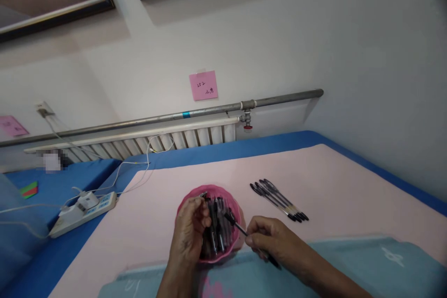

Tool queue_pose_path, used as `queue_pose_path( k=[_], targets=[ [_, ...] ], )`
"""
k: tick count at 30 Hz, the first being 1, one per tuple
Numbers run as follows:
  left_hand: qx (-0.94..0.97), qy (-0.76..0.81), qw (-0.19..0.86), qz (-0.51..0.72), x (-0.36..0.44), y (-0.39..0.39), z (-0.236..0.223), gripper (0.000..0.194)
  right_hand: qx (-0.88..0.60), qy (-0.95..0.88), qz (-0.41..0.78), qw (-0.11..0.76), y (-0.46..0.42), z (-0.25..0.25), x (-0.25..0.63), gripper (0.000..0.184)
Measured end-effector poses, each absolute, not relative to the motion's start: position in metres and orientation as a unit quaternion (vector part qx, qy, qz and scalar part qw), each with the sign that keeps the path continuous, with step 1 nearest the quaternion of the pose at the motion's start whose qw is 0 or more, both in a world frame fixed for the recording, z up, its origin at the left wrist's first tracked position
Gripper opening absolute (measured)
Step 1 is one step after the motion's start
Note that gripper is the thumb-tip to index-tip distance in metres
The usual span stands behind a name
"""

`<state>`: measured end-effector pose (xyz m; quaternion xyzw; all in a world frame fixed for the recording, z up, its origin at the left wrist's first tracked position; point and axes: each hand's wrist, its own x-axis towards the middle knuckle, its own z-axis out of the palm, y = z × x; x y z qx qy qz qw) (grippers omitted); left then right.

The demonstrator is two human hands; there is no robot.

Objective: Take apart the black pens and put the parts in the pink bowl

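Note:
A pink scalloped basket [184, 194] holds several dark and clear pens [217, 229]. My left hand [190, 230] is over its left side, fingers curled in; a small dark, shiny piece shows at the fingertips, too blurred to name. Just right of the basket, my right hand [270, 240] pinches a black-capped pen [240, 229], which slants with its upper end over the basket rim and its lower end below my hand. Beyond my right hand, several more black-capped pens [279, 199] lie side by side in a slanted row on the pink table cover [160, 209].
A teal cloth [352, 260] lies along the near edge. On the left, a power strip [84, 214] with plugs and white cables [117, 174] rests on a blue surface. Behind the table are a radiator [188, 138], a pipe [153, 122] and the wall.

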<state>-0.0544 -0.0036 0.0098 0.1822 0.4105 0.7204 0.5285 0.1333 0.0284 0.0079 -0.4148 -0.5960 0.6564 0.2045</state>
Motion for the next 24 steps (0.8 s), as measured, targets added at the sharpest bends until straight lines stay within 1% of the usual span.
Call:
queue_pose_path(
  k=[2,6,9,11,15,18,21,24],
  targets=[
    [0.179,0.411,0.541,0.712,-0.055,-0.005,0.013,0.016,-0.409,-0.591,0.663,0.211,0.029,0.008,0.133,0.007],
    [0.2,0.405,0.604,0.656,-0.042,-0.01,0.014,0.025,-0.397,-0.581,0.668,0.241,0.027,0.011,0.132,0.012],
    [0.234,0.413,0.658,0.585,-0.029,-0.012,0.01,0.027,-0.38,-0.586,0.676,0.234,0.025,0.012,0.131,0.014],
    [0.254,0.424,0.664,0.562,-0.023,-0.013,0.008,0.029,-0.362,-0.588,0.689,0.22,0.024,0.01,0.131,0.015],
    [0.242,0.447,0.626,0.59,-0.019,-0.01,0.004,0.034,-0.362,-0.592,0.689,0.207,0.023,0.011,0.13,0.017],
    [0.207,0.452,0.584,0.642,-0.03,-0.006,0.006,0.035,-0.362,-0.603,0.684,0.195,0.022,0.015,0.131,0.015],
    [0.17,0.431,0.523,0.716,-0.054,-0.004,0.013,0.031,-0.361,-0.625,0.67,0.175,0.022,0.017,0.133,0.012],
    [0.157,0.41,0.496,0.749,-0.071,-0.005,0.019,0.025,-0.374,-0.633,0.649,0.197,0.023,0.016,0.133,0.015]
  ],
)
